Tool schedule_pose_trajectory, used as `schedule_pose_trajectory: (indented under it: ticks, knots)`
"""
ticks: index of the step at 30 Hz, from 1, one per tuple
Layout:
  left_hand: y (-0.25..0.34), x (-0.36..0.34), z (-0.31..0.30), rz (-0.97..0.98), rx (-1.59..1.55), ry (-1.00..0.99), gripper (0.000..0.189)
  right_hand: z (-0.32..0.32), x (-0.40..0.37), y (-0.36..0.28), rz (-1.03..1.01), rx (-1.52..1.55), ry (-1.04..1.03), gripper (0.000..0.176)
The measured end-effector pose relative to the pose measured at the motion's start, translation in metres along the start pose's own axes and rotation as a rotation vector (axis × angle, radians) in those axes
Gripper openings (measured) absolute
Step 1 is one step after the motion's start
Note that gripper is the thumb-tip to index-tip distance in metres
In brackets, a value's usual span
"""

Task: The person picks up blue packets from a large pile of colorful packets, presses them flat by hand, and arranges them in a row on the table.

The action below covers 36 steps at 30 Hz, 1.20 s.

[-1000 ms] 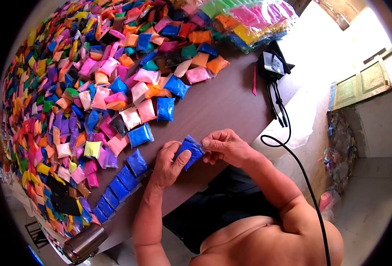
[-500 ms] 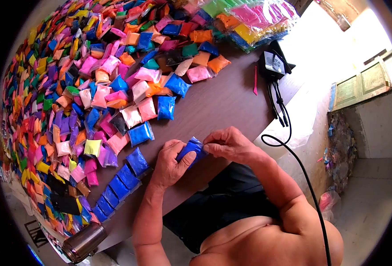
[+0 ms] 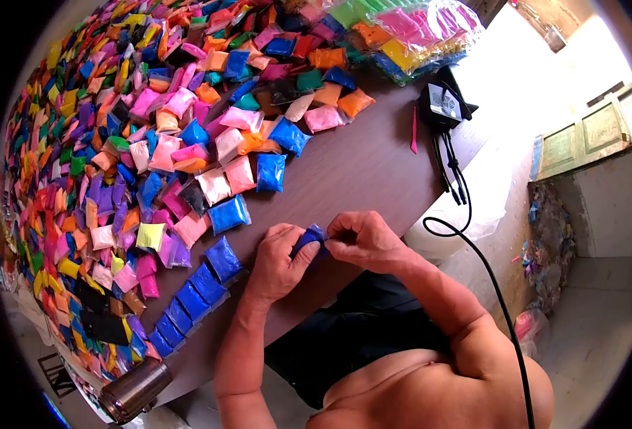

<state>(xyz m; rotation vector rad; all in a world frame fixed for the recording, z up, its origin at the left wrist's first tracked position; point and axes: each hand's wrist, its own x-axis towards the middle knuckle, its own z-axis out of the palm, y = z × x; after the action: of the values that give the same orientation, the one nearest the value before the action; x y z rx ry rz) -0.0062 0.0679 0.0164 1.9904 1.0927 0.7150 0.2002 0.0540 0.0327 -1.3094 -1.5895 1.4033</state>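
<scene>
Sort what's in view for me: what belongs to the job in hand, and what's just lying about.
Likely part of the job:
- blue packet in the left hand, right hand at its edge
- row of blue packets
- heap of coloured packets

Apparently lying about:
- metal cylinder
- black device
- pink strip

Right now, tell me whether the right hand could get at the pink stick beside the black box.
Likely yes: bare tabletop lies between the right hand and the pink stick, and nothing visible blocks the way, though that hand is busy at the blue packet.
</scene>
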Motion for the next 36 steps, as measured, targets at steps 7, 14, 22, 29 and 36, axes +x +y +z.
schedule_pose_trajectory:
  ticks: [7, 14, 22, 29, 36]
  knots:
    - [-0.005, -0.001, 0.0, -0.026, 0.021, -0.075, 0.041, 0.003, 0.001, 0.003, -0.057, -0.087, 0.021, 0.013]
    - [0.001, -0.001, 0.001, -0.017, -0.038, 0.031, 0.036, -0.006, 0.003, 0.009, 0.041, 0.157, -0.084, 0.019]
    - [0.0, 0.0, 0.001, -0.028, -0.091, 0.036, 0.038, -0.011, 0.007, 0.014, 0.066, 0.343, -0.189, 0.024]
    - [0.001, 0.0, 0.001, -0.036, -0.06, 0.016, 0.04, -0.01, 0.004, 0.004, 0.084, 0.242, -0.121, 0.021]
    - [0.002, 0.0, 0.0, -0.042, -0.052, 0.015, 0.042, -0.012, 0.007, 0.001, 0.097, 0.168, -0.143, 0.023]
